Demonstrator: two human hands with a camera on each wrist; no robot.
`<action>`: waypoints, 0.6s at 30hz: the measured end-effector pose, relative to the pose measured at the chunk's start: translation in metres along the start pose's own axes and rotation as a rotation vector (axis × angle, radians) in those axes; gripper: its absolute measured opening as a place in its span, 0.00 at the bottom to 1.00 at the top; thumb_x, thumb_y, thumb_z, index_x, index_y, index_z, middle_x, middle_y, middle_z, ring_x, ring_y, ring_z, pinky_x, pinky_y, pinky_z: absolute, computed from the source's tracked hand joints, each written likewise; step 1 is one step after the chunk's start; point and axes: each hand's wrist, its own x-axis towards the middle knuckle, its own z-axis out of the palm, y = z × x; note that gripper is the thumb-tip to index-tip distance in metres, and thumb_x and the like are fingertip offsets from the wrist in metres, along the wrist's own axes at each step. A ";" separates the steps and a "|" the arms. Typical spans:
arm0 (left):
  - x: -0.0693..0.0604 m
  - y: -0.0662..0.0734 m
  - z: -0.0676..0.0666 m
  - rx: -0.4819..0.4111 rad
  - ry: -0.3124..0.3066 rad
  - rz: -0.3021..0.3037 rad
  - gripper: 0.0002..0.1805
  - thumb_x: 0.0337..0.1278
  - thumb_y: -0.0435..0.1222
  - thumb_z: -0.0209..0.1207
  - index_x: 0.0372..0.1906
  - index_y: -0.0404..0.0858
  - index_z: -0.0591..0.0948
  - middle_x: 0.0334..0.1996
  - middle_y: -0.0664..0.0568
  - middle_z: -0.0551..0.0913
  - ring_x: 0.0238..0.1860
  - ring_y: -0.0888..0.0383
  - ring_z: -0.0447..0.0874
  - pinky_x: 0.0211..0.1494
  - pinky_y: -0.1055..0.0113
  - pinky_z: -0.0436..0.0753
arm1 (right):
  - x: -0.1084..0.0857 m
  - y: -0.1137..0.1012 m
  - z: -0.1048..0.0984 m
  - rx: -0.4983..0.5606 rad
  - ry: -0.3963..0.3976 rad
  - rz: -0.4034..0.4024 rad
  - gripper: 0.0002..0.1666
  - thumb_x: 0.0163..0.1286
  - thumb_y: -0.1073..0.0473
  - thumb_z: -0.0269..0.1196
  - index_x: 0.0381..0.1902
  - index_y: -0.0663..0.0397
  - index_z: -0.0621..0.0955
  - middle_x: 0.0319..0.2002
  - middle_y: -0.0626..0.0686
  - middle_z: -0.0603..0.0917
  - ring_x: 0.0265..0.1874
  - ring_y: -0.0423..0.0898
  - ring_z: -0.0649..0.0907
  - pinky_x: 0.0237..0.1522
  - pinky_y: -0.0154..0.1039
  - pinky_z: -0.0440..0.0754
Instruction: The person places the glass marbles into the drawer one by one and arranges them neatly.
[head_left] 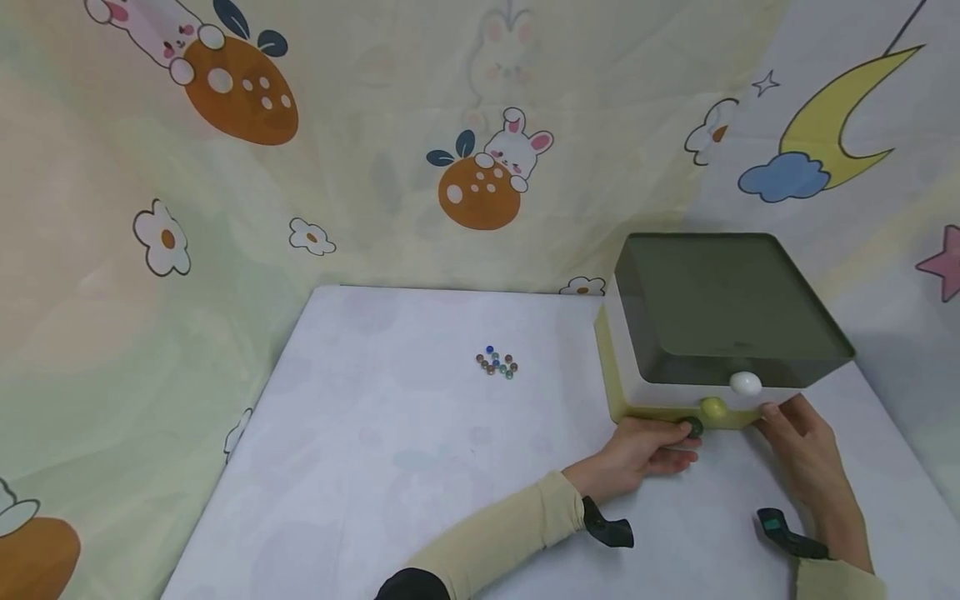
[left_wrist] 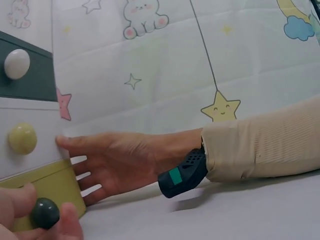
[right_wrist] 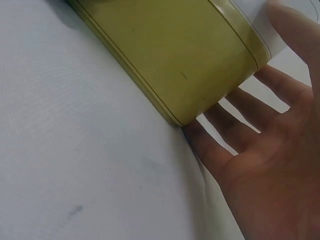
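Observation:
A small three-tier drawer box (head_left: 738, 308) stands at the right of the table, its tiers dark green, white and yellow-green from top to bottom. My left hand (head_left: 637, 452) pinches the dark green knob (left_wrist: 45, 214) on the bottom drawer (right_wrist: 165, 55) between thumb and fingers. Above it are a yellow knob (head_left: 713, 407) on the white tier and a white knob (head_left: 746, 383) on the top tier. My right hand (head_left: 810, 450) touches the box's front right corner, thumb at the white tier and extended fingers spread against the yellow-green side.
Several small marbles (head_left: 496, 363), blue, brown and greenish, lie in a loose cluster on the white table (head_left: 360, 433), left of the box. A patterned cloth (head_left: 375, 150) with rabbits, flowers and a moon hangs behind the table.

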 end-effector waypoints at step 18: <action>0.006 0.014 0.015 -0.062 0.221 0.026 0.03 0.59 0.29 0.72 0.35 0.34 0.88 0.38 0.35 0.92 0.20 0.60 0.82 0.33 0.70 0.86 | 0.012 -0.004 0.007 -0.265 0.055 0.053 0.37 0.84 0.54 0.53 0.84 0.33 0.55 0.84 0.44 0.57 0.75 0.31 0.65 0.57 0.14 0.73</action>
